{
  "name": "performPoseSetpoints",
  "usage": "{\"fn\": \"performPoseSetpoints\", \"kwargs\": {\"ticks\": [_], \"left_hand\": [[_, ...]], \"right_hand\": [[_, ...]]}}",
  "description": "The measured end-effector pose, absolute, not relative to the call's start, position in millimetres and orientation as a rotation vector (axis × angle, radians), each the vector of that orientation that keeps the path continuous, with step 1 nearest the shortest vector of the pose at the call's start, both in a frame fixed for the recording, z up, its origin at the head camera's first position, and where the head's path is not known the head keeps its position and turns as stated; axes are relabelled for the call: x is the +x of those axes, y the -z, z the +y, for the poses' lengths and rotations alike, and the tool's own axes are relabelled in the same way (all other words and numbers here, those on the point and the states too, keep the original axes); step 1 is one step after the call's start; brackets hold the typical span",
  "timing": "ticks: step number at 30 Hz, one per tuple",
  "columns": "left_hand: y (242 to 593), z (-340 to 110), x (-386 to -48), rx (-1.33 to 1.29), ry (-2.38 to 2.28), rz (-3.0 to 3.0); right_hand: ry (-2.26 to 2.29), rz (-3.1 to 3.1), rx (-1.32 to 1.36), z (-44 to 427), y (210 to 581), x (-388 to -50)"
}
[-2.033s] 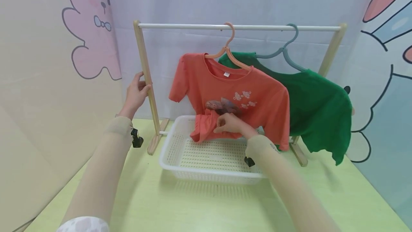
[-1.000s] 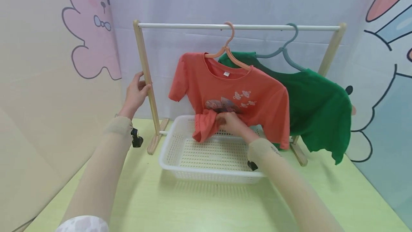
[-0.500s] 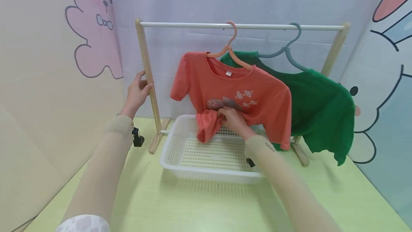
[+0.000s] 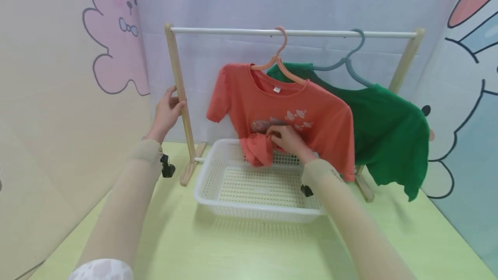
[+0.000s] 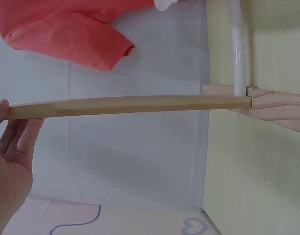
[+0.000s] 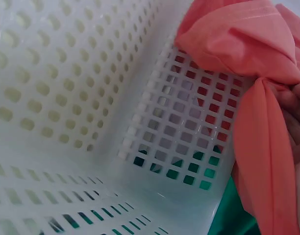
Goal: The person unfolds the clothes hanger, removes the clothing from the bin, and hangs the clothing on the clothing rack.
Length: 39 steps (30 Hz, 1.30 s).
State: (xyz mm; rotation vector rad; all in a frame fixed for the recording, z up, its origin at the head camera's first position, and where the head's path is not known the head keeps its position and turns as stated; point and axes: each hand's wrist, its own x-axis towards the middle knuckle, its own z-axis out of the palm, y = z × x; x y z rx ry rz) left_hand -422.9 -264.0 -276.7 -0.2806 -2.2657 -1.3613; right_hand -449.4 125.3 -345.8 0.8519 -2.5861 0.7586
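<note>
A coral-red T-shirt [image 4: 249, 94] with a printed front hangs on an orange hanger [image 4: 281, 43] from the rack's white rail [image 4: 225, 32]. My right hand [image 4: 288, 138] grips its lower front, bunching the cloth above the basket's back rim. In the right wrist view the gathered cloth [image 6: 238, 41] hangs over the basket wall, and curled fingers [image 6: 291, 115] show at the right edge. My left hand [image 4: 166, 113] holds the rack's left wooden post [image 4: 176, 64], thumb on one side and fingers on the other, as the left wrist view also shows.
A white perforated basket [image 4: 253, 211] stands on the pale green table [image 4: 233, 249] under the shirts. Behind the red shirt, a green T-shirt [image 4: 389, 133] hangs on a blue-grey hanger [image 4: 352, 69]. The rack's wooden feet [image 4: 190, 170] flank the basket. Cartoon-printed cloth walls surround the table.
My right hand has risen slightly and shifted a little right, with the shirt's lower edge drawn up and more bunched. The left hand stays on the post.
</note>
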Motion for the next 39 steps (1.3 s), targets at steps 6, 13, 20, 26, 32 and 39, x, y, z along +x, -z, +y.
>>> {"fn": "performPoseSetpoints", "kwargs": {"ticks": [6,13,20,26,32,39], "left_hand": [[275,-262,-420,-0.279,1.372,-2.269],[277,-264,-424,-0.273,1.367,-2.257],[275,-264,-423,-0.275,1.379,-2.253],[277,-262,-422,-0.269,1.395,-2.271],[277,-260,-423,-0.283,1.386,-2.255],[277,-262,-423,-0.289,1.380,-2.251]], "right_hand": [[-0.861,-2.567,0.763,127,341,-450],[-0.790,-2.514,0.733,131,332,-457],[-0.660,-2.480,0.657,138,330,-476],[-0.491,-2.511,0.555,150,334,-487],[-0.365,-2.786,0.556,160,331,-487],[-0.327,-3.058,0.583,162,330,-479]]}}
